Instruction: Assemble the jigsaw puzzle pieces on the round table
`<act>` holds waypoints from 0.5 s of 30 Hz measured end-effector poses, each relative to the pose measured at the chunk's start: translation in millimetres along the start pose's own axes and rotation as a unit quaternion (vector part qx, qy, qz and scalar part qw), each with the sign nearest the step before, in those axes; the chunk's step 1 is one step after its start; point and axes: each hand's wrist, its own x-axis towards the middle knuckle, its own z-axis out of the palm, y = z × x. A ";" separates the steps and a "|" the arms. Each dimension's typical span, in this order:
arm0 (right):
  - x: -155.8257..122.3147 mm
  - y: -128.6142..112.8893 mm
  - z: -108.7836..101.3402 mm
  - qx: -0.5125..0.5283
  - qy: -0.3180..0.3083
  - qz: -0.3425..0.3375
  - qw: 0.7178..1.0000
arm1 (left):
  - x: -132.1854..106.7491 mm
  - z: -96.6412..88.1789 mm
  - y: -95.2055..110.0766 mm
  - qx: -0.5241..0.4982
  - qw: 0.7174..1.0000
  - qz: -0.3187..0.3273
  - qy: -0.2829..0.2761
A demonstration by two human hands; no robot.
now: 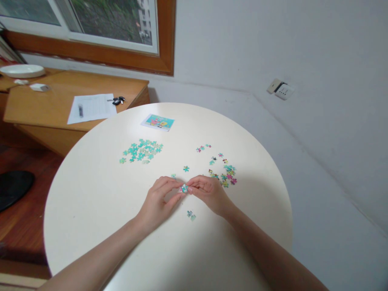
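Observation:
Between my two hands, just above the white round table (100,202), is a small jigsaw puzzle piece (184,188) with pink, teal and white on it. My left hand (160,197) pinches its left side with thumb and fingertips. From the right, my right hand (209,193) grips the same piece, its fingers bunched together. Whether it is one piece or a few joined ones, I cannot tell. Nearer to me lies a pale green puzzle piece cluster (191,215). A teal puzzle piece (186,168) lies beyond my fingertips, and another piece (173,176) shows behind my left hand.
A pile of teal puzzle pieces (142,150) lies to the left, and mixed coloured puzzle pieces (229,169) are scattered at the right. Farther back is a picture card (158,122). On the wooden desk (60,87) are a paper sheet (92,107) and keys (118,100).

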 end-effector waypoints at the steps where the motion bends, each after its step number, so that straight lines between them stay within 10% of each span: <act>1: -0.2 -0.6 0.1 -0.007 0.001 -0.003 1.000 | 0.2 -0.2 0.4 0.000 1.000 -0.002 -0.001; 15: -1.1 -4.6 -0.5 -0.091 0.011 -0.041 0.995 | 0.5 0.1 -1.2 -0.002 1.000 -0.003 -0.001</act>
